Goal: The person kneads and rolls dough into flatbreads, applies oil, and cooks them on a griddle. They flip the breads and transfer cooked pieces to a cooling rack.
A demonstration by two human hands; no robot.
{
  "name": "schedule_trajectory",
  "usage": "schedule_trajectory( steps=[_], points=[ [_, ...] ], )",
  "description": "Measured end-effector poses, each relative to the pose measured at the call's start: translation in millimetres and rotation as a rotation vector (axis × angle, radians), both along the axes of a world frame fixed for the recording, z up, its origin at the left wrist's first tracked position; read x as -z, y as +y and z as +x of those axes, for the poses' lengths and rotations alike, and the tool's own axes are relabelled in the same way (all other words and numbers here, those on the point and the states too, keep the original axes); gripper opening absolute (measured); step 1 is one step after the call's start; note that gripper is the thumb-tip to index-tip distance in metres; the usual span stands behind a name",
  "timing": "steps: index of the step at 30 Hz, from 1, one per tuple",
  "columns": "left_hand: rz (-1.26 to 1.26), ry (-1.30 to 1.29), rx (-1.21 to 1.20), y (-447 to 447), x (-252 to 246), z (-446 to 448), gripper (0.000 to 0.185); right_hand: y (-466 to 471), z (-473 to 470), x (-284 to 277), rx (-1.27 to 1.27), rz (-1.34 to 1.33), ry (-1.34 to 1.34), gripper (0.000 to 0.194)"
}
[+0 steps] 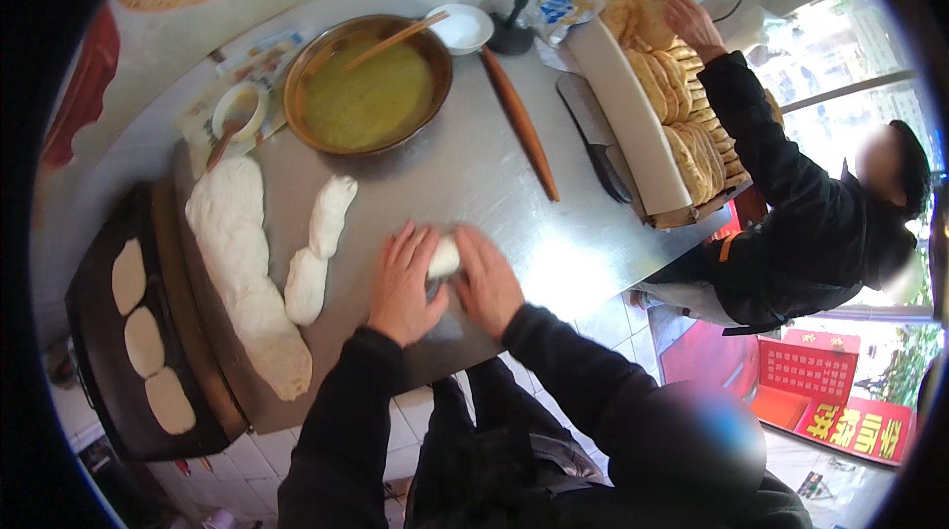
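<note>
A small white piece of dough [444, 257] sits between my hands on the steel tabletop [474, 180]. My left hand [406, 278] presses it from the left with fingers together, and my right hand [485, 278] cups its other side. Part of the piece is hidden by my fingers. To the left lie two smaller joined dough lumps [324, 240], and beyond them stretches a long, thick roll of dough [241, 269]. A tapered wooden rolling pin [519, 125] rests farther back on the right.
A brown bowl of yellowish liquid [367, 95] holds chopsticks [393, 41]. A cleaver [593, 132] lies beside a cardboard box [630, 125] of flatbreads [693, 151]. One person [801, 180] reaches over the breads. At left, a black griddle [89, 306] carries flat dough pieces [144, 341].
</note>
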State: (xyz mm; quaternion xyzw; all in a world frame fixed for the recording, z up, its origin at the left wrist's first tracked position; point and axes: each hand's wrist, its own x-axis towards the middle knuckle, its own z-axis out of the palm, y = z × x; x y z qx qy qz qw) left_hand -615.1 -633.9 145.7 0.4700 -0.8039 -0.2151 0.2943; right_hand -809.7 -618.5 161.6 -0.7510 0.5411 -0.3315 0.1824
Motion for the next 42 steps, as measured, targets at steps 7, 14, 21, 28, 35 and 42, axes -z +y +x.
schedule_trajectory(
  steps=[7,14,21,28,35,42],
  points=[
    [0.403,0.104,-0.408,6.5,15.7,-34.6,0.024,-1.3,11.0,33.8,0.288,0.397,-0.141,0.032],
    [0.005,-0.152,-0.496,-21.7,27.4,-37.2,0.043,-56.6,6.7,44.2,0.128,-0.045,0.152,0.046],
    [0.057,-0.001,-0.139,33.2,2.4,1.9,0.043,13.0,-22.7,15.3,-0.075,0.373,-0.015,0.042],
    [0.85,1.433,-0.419,29.1,-3.2,-46.7,0.035,12.5,35.9,11.1,0.101,0.808,-1.901,0.023],
    [0.023,0.3,-0.374,20.3,18.6,-41.0,0.01,10.6,5.7,0.6,0.35,0.601,-0.674,0.034],
    [-0.076,0.061,-0.221,19.9,12.4,-29.7,0.032,18.1,16.2,47.9,0.126,0.011,0.054,0.037]
  ],
)
